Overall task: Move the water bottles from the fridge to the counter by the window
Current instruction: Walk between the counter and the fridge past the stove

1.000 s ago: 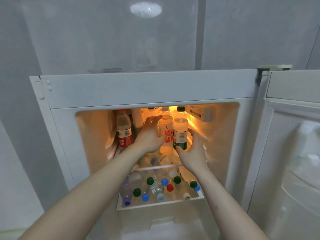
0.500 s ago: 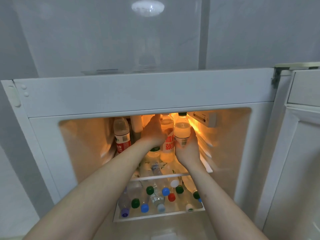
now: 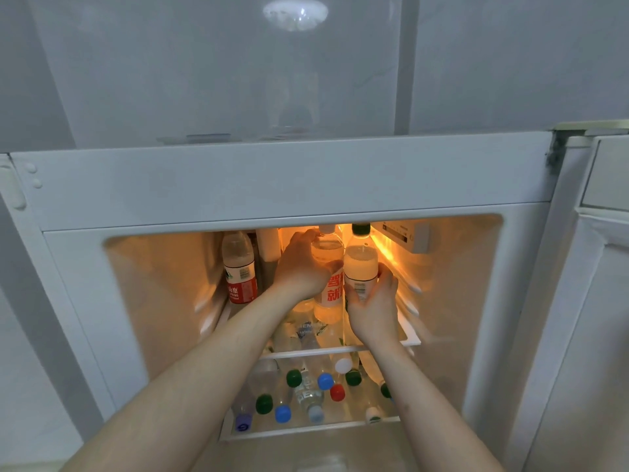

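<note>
Clear, glossy plastic bottles (image 3: 360, 264) with paper-like printed labels (image 3: 241, 284) and smooth plastic caps (image 3: 325, 381). The fridge (image 3: 282, 178) casing is smooth white, slightly sheened; its shelf (image 3: 306, 352) looks like clear glass.

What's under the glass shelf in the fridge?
Under the glass shelf lie bottles on their sides, caps facing out: green, blue, red, white. Both forearms cover the outer ends of the pile, so no full count.

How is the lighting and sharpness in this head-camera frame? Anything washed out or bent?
Head view: the fridge interior glows orange from a lamp at upper right, nearly washing out the dark-capped bottle the right hand grips; the hand's edges look soft; wide-angle bending shows along the frame; the room outside is dim grey.
</note>
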The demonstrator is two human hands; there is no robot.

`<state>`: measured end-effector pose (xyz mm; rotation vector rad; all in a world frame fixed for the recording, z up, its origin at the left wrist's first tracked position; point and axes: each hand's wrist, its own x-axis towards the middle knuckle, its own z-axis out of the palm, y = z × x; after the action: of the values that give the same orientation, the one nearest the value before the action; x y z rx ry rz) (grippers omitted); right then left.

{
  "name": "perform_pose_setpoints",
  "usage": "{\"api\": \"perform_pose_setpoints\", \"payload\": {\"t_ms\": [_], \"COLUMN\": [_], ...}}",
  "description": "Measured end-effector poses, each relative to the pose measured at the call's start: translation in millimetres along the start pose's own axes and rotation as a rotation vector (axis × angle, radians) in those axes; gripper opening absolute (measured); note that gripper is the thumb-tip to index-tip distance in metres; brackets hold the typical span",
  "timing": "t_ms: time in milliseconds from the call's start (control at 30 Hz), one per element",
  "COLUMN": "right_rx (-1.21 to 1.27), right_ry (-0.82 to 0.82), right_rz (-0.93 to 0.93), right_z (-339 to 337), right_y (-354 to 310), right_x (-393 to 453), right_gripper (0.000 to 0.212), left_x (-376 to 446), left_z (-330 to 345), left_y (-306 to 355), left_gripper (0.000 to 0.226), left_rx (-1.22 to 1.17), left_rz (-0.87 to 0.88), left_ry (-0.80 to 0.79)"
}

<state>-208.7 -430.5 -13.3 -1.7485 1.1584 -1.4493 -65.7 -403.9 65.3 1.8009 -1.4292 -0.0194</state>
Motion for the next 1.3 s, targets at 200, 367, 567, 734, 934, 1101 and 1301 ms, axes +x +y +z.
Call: {"api": "perform_pose_setpoints", "payload": {"t_ms": [200,367,567,734,934,1101,1301], "right_rx": [0.018,-0.027,-0.17,-0.039,0.154,0.22,0.208], "right_ry": [-0.024,-0.023,-0.064,-0.104,-0.1,-0.168,-0.394], "right_rz": [0.011,-0.006,-0.083,-0.076,-0.06,-0.068,-0.06], "right_z": [-3,-3,-6,-15,-31,-41,-43], "right_y": [0,-1,-6,-28,-66,-95,-125], "right_x": [-7,-18,-44,-73,-127,-185,-267], "right_gripper": [0.067,0.069,0.072,0.066,0.063,0.063,0.066], "left_x": [-20,-43,-75,-124,-173,-242,-360], "left_z": [-12,-29,-43,-57,-98,-148,-204], "left_y": [5,3,-12,-24,-20,-19,-34], "left_gripper": [0.064,0.061,0.04,0.035,0.056,0.05,0.051], "left_rx": [-0.063,-0.06,-0.037,-0.134,-0.146,-0.192,-0.222], "left_rz": [0.025,0.071,0.099,0.133,0.139,0.082,-0.077], "left_ry": [-0.036,-0.012,0.039,0.13,0.173,0.133,0.158]}}
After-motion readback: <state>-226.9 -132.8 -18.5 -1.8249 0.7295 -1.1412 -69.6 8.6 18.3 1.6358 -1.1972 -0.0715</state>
